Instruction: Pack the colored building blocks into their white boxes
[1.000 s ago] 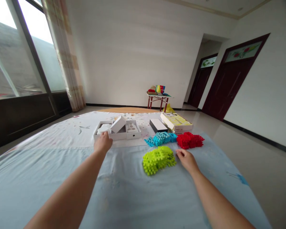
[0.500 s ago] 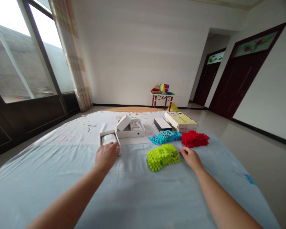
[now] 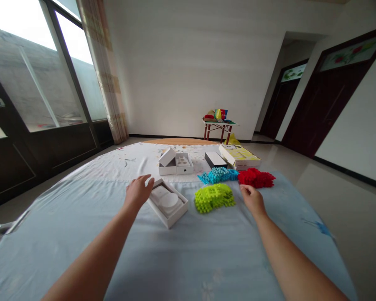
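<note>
My left hand (image 3: 138,191) rests with fingers loosely apart against the left edge of an open white box (image 3: 167,203) that holds a round white item and lies on the pale blue cloth (image 3: 181,255). To the right, my right hand (image 3: 252,198) lies on the cloth with fingers curled, touching nothing I can see, between the lime green pile of interlocking pieces (image 3: 214,197) and the red pile (image 3: 256,177). A light blue pile (image 3: 218,175) lies behind the green one.
Further back stand two more open white boxes (image 3: 176,163), a black box (image 3: 215,159) and a flat yellow box (image 3: 239,155). A small red-legged table (image 3: 217,126) with colourful items stands by the far wall. Windows run along the left, dark doors on the right.
My left hand has pulled the white box from the back row toward me and turned it at an angle, then loosened its grip. My right hand stayed beside the green pile.
</note>
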The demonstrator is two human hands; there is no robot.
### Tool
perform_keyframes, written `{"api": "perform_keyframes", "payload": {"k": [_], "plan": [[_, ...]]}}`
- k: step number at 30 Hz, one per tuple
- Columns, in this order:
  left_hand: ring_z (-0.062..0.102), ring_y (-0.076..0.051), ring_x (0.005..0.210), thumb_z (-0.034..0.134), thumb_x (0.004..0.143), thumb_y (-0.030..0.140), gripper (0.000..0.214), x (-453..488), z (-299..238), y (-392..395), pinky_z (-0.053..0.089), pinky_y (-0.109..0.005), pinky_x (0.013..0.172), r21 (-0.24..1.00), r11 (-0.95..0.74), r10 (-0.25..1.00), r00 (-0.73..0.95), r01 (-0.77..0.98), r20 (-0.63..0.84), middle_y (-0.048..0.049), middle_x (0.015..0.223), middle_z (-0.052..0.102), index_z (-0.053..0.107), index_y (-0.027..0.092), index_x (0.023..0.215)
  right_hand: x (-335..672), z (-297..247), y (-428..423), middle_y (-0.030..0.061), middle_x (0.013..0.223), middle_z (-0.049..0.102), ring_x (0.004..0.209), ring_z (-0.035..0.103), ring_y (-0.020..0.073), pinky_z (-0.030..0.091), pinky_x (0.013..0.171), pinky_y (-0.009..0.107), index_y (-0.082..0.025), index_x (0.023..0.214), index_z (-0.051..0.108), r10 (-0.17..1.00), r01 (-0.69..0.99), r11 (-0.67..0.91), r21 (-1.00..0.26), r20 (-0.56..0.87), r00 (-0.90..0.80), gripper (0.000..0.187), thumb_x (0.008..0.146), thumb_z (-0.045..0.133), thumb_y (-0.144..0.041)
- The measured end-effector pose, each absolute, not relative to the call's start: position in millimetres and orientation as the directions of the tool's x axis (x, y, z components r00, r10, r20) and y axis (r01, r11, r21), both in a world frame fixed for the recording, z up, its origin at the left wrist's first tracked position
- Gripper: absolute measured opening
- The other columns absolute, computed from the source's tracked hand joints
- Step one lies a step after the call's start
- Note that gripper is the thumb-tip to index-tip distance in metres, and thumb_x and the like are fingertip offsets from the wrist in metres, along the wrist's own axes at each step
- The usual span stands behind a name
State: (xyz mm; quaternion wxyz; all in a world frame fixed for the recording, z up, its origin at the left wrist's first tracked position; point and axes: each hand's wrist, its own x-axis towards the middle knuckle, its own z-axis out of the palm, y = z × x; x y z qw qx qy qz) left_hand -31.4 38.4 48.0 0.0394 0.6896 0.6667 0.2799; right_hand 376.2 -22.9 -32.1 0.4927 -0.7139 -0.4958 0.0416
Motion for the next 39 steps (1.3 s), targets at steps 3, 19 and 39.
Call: {"api": "perform_keyframes", "payload": {"k": [3, 19, 39], "plan": [[0.062, -0.024, 0.085, 0.035, 0.083, 0.046, 0.043, -48, 33, 44, 0.043, -0.028, 0.067, 0.448, -0.086, 0.968, -0.031, 0.890, 0.248, -0.0084, 0.090, 0.070, 0.068, 0.020, 0.090, 354, -2, -31, 0.0124, 0.095, 0.067, 0.087, 0.060, 0.0227, 0.046, 0.080, 0.034, -0.015, 0.092, 0.065, 0.686, 0.718, 0.120, -0.686, 0.580, 0.440, 0.036, 0.078, 0.044, -0.040], [0.057, -0.022, 0.107, 0.035, 0.080, 0.059, 0.060, -65, 7, 31, 0.041, -0.034, 0.094, 0.928, -0.172, 0.984, 0.102, 0.331, 0.146, -0.0094, 0.117, 0.062, 0.062, 0.015, 0.109, 178, 54, -41, 0.0093, 0.101, 0.061, 0.098, 0.051, 0.0252, 0.038, 0.086, 0.037, -0.019, 0.106, 0.062, 0.876, 0.827, 0.472, -0.306, 0.273, -0.398, 0.049, 0.063, 0.069, -0.042], [0.052, -0.021, 0.112, 0.021, 0.088, 0.044, 0.050, -50, 5, 26, 0.027, -0.036, 0.104, 0.783, -0.219, 0.976, 0.123, 0.582, 0.181, -0.0035, 0.112, 0.065, 0.064, 0.025, 0.107, 179, 74, -37, 0.0096, 0.106, 0.053, 0.102, 0.048, 0.0240, 0.039, 0.092, 0.037, -0.016, 0.120, 0.050, 0.816, 0.703, 0.536, -0.468, 0.500, -0.289, 0.062, 0.062, 0.066, -0.032]]}}
